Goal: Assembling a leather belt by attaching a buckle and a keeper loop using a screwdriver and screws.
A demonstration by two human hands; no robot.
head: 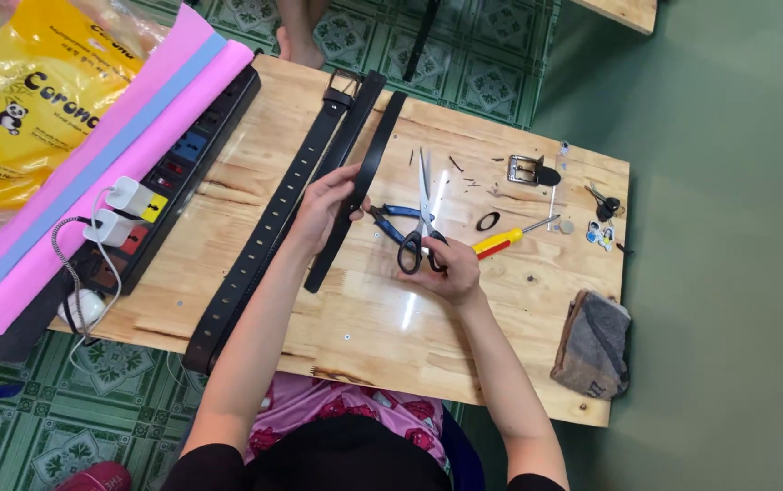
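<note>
My left hand [323, 205] grips a plain black belt strap [375, 155] near its middle, on the wooden table [364, 318]. My right hand [449, 268] has its fingers in the black handles of a pair of scissors [423, 205], whose blades point away from me. Blue-handled pliers [391, 221] lie between the two hands. A second black belt [273, 218] with holes and a buckle lies to the left of my left hand.
A red-and-yellow screwdriver [501, 241], a black loop [488, 221], a metal buckle [528, 170] and keys [602, 207] lie at the right. A grey cloth [593, 345] sits at the right edge. A black power strip [169, 182], foam sheets [91, 164] and a yellow bag [37, 100] are at the left.
</note>
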